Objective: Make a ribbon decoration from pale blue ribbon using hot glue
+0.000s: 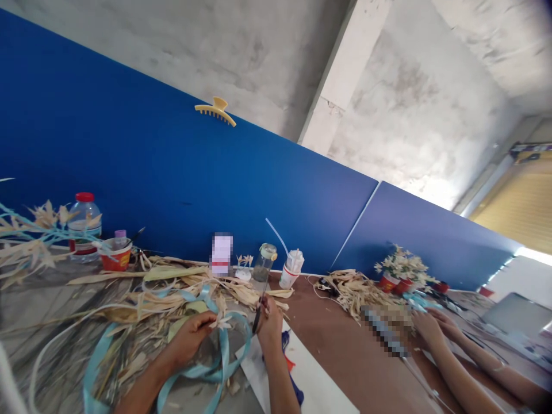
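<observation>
My left hand is closed, its fingers pinching a pale corn husk flower. In my right hand is a slim tool with a dark handle and a thin metal part pointing up; its exact kind is unclear. The two hands are a short way apart, with the flower between them. Light blue ribbon loops under and around the flower. Dried corn husks lie in a heap behind my left hand. A white sheet lies under my right forearm, with a dark blue item on it.
Along the blue partition stand a red-capped bottle, a red cup, a clear jar and a white cup with a straw. A hair claw clip sits on the partition's edge. At right are another person's hands.
</observation>
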Available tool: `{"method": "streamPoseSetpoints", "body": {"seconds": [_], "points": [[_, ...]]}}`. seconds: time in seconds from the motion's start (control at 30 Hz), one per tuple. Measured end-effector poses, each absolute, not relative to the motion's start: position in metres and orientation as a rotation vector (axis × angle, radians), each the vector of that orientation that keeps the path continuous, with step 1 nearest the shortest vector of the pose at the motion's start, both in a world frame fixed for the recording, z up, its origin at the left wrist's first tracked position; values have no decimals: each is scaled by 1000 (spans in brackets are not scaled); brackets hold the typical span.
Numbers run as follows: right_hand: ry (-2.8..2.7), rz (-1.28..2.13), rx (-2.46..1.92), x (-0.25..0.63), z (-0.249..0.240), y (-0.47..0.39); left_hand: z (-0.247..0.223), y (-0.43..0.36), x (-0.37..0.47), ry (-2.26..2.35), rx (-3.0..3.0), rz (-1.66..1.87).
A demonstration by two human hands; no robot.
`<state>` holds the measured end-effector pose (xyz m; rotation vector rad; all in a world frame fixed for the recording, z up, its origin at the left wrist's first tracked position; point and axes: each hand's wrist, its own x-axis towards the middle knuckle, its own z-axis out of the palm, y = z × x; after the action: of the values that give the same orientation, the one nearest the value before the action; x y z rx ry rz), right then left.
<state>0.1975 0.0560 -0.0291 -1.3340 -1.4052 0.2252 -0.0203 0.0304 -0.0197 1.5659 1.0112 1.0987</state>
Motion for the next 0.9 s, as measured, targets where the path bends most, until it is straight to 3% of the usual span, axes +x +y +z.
{"method": "streamPoseSetpoints", "body": {"seconds": [0.17,0.33,0.9], "points": [[-1256,865,-1080,192,-17,48,-20,30,-21,1028,1565,1092],[-1079,1292,-848,188,6,30,-18,29,-22,1058,1523,1131],[-875,1935,-604,194,17,16,-28,39,-31,1087,1441,1269]]}}
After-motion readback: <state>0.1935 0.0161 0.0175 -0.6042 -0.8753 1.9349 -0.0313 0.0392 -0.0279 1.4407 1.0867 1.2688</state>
